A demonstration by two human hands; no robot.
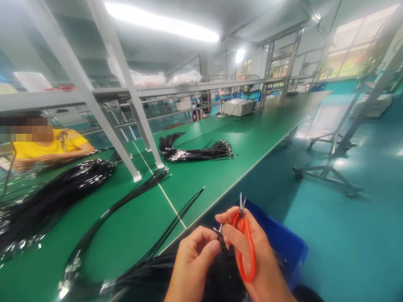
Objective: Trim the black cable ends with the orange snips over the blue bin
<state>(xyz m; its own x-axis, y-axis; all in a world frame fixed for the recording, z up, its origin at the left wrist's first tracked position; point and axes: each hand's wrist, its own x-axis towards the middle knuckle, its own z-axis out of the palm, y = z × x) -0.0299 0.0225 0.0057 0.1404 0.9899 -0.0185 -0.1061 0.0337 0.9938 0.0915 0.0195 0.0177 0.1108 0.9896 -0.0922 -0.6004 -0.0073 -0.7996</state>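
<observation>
My right hand holds scissors with orange handles, their short metal blades pointing up and slightly apart. My left hand is closed in a pinch on the end of a black cable, close to my right fingertips. Small pale strands show at that end, though what they are is too blurred to tell. A bundle of black cables runs from the bench edge behind my left hand. A few loose cables stick out across the green bench.
Another tied cable bundle lies farther along the bench, and a large cable pile lies at left. White shelf posts rise from the bench. Below my hands is a blue bin. A person in yellow sits across. A wheeled stand is at right.
</observation>
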